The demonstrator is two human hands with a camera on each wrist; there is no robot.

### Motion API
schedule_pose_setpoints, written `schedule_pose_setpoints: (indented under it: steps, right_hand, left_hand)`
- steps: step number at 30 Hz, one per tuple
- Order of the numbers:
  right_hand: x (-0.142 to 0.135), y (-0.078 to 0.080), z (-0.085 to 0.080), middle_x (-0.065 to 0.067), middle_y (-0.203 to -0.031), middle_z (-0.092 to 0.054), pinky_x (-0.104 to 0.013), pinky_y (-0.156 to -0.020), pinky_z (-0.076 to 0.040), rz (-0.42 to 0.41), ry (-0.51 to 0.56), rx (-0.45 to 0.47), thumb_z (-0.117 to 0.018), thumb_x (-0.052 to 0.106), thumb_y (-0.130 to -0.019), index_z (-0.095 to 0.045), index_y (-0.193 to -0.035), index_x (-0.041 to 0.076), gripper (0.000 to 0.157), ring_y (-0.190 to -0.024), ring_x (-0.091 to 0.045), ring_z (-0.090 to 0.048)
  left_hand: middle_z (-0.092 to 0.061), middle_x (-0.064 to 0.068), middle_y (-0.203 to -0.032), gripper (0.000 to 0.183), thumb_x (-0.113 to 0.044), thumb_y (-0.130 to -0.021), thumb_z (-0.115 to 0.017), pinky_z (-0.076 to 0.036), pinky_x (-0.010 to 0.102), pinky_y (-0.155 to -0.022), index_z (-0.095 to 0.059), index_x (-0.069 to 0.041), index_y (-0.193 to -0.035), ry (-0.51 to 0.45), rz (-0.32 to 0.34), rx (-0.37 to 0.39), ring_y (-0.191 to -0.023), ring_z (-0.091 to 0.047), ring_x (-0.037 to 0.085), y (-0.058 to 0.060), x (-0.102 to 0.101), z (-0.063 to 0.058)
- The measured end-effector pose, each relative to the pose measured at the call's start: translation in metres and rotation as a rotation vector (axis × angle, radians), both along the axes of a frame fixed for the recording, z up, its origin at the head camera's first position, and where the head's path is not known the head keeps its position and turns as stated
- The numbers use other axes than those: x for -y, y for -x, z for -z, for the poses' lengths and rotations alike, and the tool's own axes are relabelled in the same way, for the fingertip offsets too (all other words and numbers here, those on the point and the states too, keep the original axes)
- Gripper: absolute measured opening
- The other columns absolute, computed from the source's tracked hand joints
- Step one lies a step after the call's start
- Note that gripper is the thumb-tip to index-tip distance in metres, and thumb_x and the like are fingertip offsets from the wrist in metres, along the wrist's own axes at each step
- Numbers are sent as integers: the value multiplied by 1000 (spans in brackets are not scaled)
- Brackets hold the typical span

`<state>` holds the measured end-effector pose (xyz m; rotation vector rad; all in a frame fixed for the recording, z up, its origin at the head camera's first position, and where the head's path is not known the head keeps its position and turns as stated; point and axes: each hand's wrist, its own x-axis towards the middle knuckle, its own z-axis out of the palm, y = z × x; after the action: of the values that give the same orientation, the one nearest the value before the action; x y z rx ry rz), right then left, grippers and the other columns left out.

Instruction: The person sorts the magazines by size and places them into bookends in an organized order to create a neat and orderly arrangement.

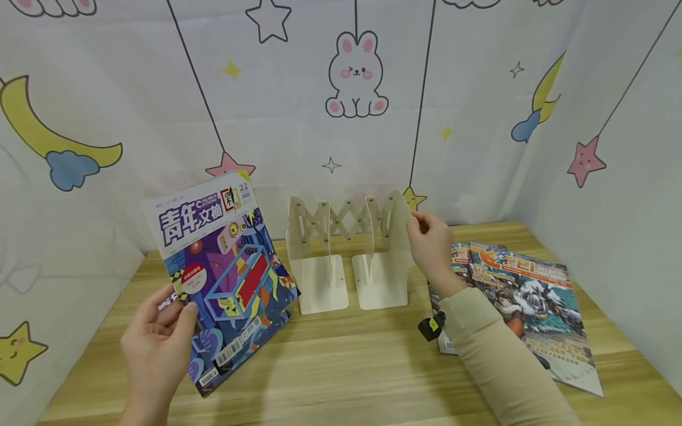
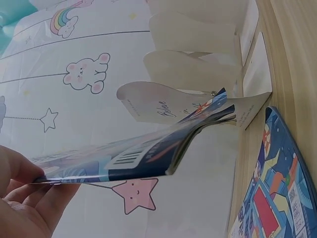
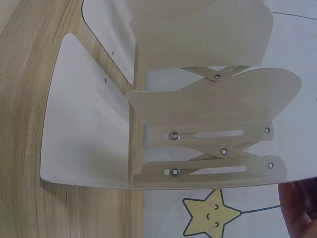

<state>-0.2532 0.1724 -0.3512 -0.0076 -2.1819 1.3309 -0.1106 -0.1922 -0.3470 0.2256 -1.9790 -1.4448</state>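
My left hand (image 1: pixel 160 346) grips a colourful magazine (image 1: pixel 229 236) by its lower left edge, tilted up above the table. In the left wrist view, the held magazine (image 2: pixel 133 161) is seen nearly edge-on, its pages bending. A second magazine with a similar cover (image 2: pixel 275 191) lies on the table below it. My right hand (image 1: pixel 434 245) pinches the outer edge of the right end panel of a cream expanding book rack (image 1: pixel 395 248). That rack stands pulled apart, with upright dividers joined by a riveted lattice at the back.
Two overlapping magazines (image 1: pixel 538 313) with snowy artwork lie at the right of the wooden table (image 1: pixel 346 373). By my right wrist shows a small black device (image 1: pixel 431 326). Behind the rack hangs a white cloth (image 1: pixel 298 89) printed with a rabbit, stars and moons.
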Motion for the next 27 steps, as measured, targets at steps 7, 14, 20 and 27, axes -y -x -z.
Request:
schedule_pose_setpoints:
  steps: [7, 14, 20, 27]
  right_hand:
    - [0, 0, 0, -14, -89, -68, -19, -57, -43, -3, 2, -7, -50, 18, -93, -68, -108, -1, 30, -71, -18, -55]
    - [0, -1, 0, -15, -89, -68, -19, -56, -43, -7, 5, 1, -49, 18, -94, -68, -108, -1, 30, -71, -18, -55]
    - [1, -2, 0, -15, -90, -68, -19, -57, -43, -1, 10, 1, -50, 17, -94, -68, -109, -1, 30, -72, -18, -55]
    - [2, 1, 0, -17, -90, -68, -17, -58, -43, 17, 5, -13, -51, 16, -93, -68, -107, -2, 29, -72, -19, -56]
  left_hand:
    - [-63, -32, -82, 35, 9, -84, -61, -53, 11, -57, -59, 3, -119, 24, -8, -64, -67, -65, -7, -5, -5, -2]
    - [-65, -29, -84, 36, 13, -82, -60, -53, 10, -58, -62, -2, -114, 26, 6, -120, -71, -66, -7, -9, -9, -2]
    - [-63, -31, -86, 38, 14, -81, -61, -52, 9, -60, -62, -5, -114, 46, -14, -139, -76, -65, -9, -13, -12, -2]
    - [-62, -30, -89, 40, 16, -79, -62, -52, 9, -63, -62, -2, -115, 67, -27, -161, -80, -65, -10, -19, -18, -4]
